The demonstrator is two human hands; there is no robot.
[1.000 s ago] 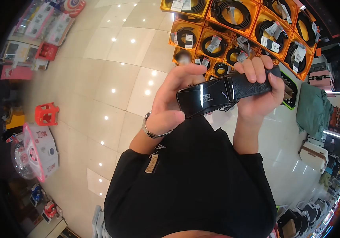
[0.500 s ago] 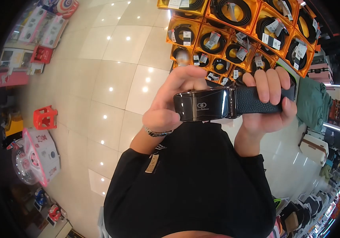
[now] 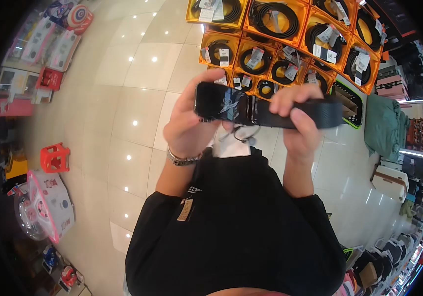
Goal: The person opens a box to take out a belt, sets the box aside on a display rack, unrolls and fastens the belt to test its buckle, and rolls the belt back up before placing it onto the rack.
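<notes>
A black belt with a glossy dark buckle is held up in front of the chest. My left hand grips the buckle's left end between thumb and fingers. Farther right, my right hand is wrapped round the strap, slightly blurred, and the strap's folded end sticks out past it. A white tag on a dark cord hangs below the buckle.
Orange boxes with coiled, tagged black belts stand ahead. A green-edged black basket is at their right, near a green cloth-covered pile. A red stool and a pink-white toy table stand left.
Both hands have shifted left with the belt. The buckle has tilted so its left end is higher, and the white tag now shows beneath it. The right hand has moved along the strap towards the buckle.
</notes>
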